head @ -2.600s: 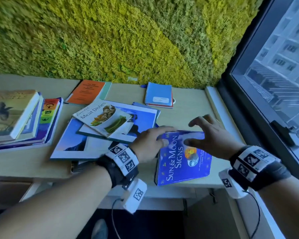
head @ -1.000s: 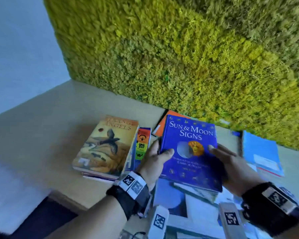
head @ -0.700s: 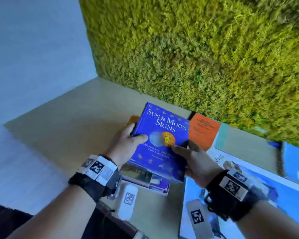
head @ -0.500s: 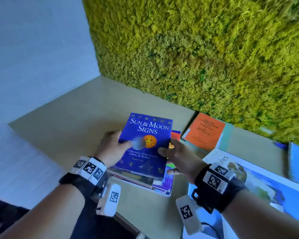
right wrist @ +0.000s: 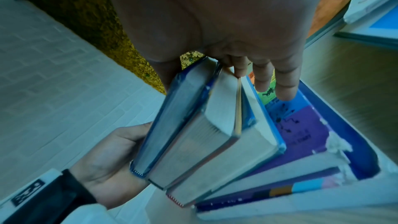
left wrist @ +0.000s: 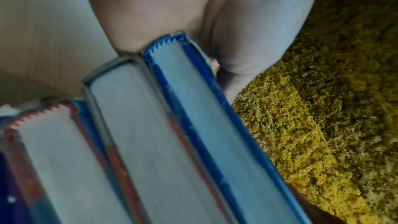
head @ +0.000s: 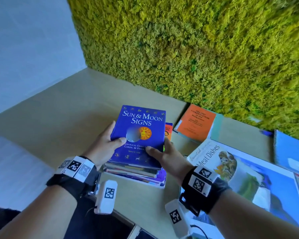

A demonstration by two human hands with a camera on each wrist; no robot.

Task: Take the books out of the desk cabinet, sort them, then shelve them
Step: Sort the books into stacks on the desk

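A blue hardback titled Sun & Moon Signs [head: 141, 125] lies face up on top of a stack of books [head: 136, 173] near the desk's front edge. My left hand [head: 109, 142] grips its left edge with the thumb on the cover. At the lower right corner my right hand [head: 160, 152] holds the book too, thumb on top. In the right wrist view the right fingers [right wrist: 262, 77] curl under the blue book [right wrist: 172, 122], and the left hand [right wrist: 107, 159] cups its spine. The left wrist view shows the blue book's page edge [left wrist: 193, 108] lying against the book beneath [left wrist: 140, 134].
An orange booklet [head: 195, 123] lies behind the stack, by the moss wall [head: 197, 49]. To the right are a Meat Dishes cookbook [head: 214, 161], a large blue-and-white book [head: 274, 187] and a blue spiral notebook [head: 290, 152]. Bare desk top [head: 67, 118] stretches left to a white wall.
Both hands lifted the blue book from the desk's right side, carried it left and lowered it onto the stack, covering the tan book. The grip is unchanged.
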